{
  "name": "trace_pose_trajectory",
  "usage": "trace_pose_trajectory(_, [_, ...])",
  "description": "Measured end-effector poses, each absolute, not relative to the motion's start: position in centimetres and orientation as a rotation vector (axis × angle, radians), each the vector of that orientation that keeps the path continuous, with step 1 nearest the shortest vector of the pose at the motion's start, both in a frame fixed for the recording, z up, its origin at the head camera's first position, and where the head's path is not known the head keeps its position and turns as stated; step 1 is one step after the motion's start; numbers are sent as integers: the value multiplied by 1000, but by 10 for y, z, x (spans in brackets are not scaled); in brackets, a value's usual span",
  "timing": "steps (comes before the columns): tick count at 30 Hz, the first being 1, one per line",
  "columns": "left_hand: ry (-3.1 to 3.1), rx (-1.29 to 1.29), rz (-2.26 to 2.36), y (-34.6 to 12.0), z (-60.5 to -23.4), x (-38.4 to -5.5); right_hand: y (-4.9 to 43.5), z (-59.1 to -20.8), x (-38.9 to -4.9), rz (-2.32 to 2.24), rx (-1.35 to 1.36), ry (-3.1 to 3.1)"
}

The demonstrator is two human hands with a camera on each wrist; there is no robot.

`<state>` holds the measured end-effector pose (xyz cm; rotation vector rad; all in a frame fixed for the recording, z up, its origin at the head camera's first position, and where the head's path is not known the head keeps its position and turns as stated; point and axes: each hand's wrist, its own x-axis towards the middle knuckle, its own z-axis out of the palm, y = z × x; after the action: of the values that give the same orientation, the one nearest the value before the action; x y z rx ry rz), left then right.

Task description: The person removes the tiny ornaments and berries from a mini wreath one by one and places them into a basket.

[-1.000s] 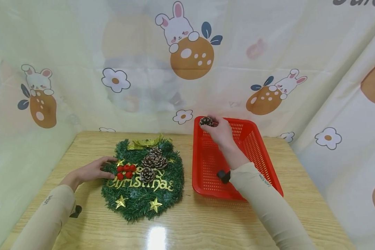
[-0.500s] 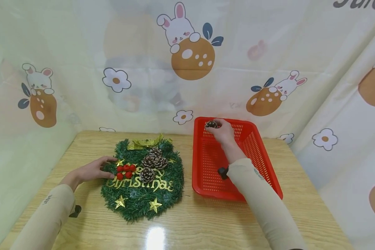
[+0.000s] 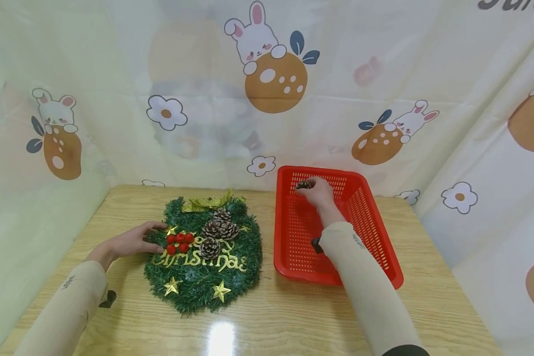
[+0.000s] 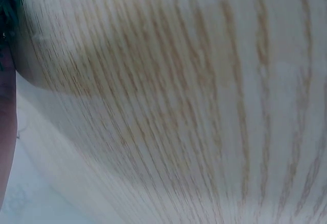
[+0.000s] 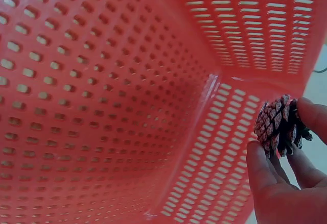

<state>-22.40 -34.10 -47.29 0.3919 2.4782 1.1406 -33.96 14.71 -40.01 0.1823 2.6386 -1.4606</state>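
Note:
My right hand [image 3: 319, 193] pinches a pine cone [image 5: 278, 124] between thumb and fingers, inside the far left part of the red plastic basket [image 3: 285, 269]. In the right wrist view the cone is near the perforated side wall, above the basket floor. My left hand [image 3: 133, 241] rests at the left edge of a green wreath [image 3: 196, 291], fingers spread and touching it. On the wreath are several pine cones [image 3: 210, 248], a bunch of red berries [image 3: 180, 242], gold lettering [image 3: 231, 262], gold stars [image 3: 221, 291] and a gold bow [image 3: 206, 203].
Wreath and basket stand side by side on a wooden table [image 3: 267, 321]. A patterned curtain [image 3: 204, 99] hangs behind the table and along both sides. The basket's rim [image 3: 382, 222] stands up around the right hand.
My right hand has moved down and slightly right with the pine cone, from the basket's far rim to inside it. The left hand and the wreath have not moved.

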Motion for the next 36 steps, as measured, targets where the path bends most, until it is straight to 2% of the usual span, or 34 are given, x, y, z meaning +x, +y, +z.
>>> trace_pose_trajectory(15, [2461,384,1139,-339,-470,-225,152,-427,-346,-1201,130,2644])
trace_pose_trajectory(36, [2452,374,1151,-341,-470,-225,144,-438,-342,-1168,118,2610])
